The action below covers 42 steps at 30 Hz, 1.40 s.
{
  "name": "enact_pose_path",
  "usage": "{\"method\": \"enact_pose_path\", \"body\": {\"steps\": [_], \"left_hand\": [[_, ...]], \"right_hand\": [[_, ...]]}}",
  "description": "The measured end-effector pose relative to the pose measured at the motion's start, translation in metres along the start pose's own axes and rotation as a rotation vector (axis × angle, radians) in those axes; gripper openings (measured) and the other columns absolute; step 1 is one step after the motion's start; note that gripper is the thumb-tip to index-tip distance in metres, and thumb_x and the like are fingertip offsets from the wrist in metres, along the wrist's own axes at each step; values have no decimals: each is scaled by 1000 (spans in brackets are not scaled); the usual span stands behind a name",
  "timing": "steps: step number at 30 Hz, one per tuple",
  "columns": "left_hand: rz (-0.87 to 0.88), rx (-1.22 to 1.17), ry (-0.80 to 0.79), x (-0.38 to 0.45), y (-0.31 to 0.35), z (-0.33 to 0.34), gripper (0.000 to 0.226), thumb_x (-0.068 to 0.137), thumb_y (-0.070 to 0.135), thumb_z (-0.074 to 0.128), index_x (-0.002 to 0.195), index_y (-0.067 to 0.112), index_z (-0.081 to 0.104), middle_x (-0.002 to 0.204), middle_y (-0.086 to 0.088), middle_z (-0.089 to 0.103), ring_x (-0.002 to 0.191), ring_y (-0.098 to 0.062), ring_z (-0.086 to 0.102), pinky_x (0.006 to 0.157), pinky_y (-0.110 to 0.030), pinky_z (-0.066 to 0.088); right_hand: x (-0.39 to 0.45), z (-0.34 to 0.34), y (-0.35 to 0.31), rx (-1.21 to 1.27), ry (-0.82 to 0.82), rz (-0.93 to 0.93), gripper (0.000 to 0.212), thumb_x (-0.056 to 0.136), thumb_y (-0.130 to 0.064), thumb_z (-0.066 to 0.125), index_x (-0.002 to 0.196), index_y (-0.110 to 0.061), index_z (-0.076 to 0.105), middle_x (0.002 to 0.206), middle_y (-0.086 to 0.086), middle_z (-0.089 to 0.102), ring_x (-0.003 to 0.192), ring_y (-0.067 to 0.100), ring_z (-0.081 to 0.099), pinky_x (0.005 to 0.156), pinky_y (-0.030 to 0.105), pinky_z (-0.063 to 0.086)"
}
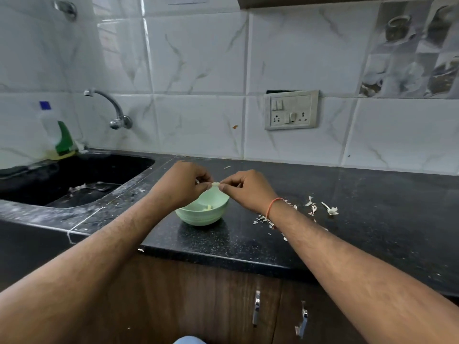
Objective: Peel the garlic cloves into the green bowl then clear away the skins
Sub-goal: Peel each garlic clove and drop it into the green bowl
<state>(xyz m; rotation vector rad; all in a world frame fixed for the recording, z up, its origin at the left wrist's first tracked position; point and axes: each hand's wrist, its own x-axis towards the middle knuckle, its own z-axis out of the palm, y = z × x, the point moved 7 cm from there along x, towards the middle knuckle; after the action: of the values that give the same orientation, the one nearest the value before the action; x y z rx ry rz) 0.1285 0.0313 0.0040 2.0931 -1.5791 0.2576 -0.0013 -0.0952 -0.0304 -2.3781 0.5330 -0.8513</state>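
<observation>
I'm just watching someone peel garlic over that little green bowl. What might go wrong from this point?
1. Both hands, left and right, pinch one small garlic clove above the green bowl; skin pulled off here may well drop in among the peeled cloves.
2. The clove could slip and fall onto the dark counter.
3. Loose skins lie scattered beside the right forearm, which could brush them over the edge.

Both forearms reach forward, converging. Left hand [182, 184] and right hand [244, 188] raised, fingers curled, fingertips pinching, nearly meeting. Orange band on right wrist.
</observation>
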Motion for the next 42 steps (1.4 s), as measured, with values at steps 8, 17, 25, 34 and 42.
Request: {"method": "enact_pose_path", "body": {"steps": [8,17,25,34,42], "left_hand": [[-22,6,-3,-6,-3,7,17,100,32,70,109,32,84,102,11,81,87,-7,71,77,-24,47],[274,147,95,4,98,35,21,101,40,57,106,33,76,101,13,71,102,-16,65,76,-38,59],[136,158,-266,12,137,149,46,100,44,59,143,29,55,141,2,51,130,-29,53,99,-49,55],[116,-88,-200,45,118,180,21,99,31,60,79,24,62,81,6,63,80,-22,62,66,-33,42],[80,-307,-146,61,98,190,18,98,33,70,85,22,74,78,12,71,72,-3,64,63,-24,46]], "right_hand": [[-19,-22,24,-101,-21,36,19,102,-37,69,111,-31,83,96,-23,74,75,-17,58,70,8,40],[-85,-93,112,-336,27,159,26,96,-46,71,119,-37,78,99,-23,67,88,-6,58,85,24,46],[-102,-92,148,-422,-55,150,45,93,-58,68,135,-41,68,122,-24,55,116,7,52,96,28,45],[-68,-76,152,-391,-52,55,34,93,-52,75,124,-39,76,103,-20,62,97,3,54,87,28,45],[-51,-77,163,-337,11,99,16,88,-49,79,99,-38,79,95,-20,71,89,0,63,86,32,53]]}}
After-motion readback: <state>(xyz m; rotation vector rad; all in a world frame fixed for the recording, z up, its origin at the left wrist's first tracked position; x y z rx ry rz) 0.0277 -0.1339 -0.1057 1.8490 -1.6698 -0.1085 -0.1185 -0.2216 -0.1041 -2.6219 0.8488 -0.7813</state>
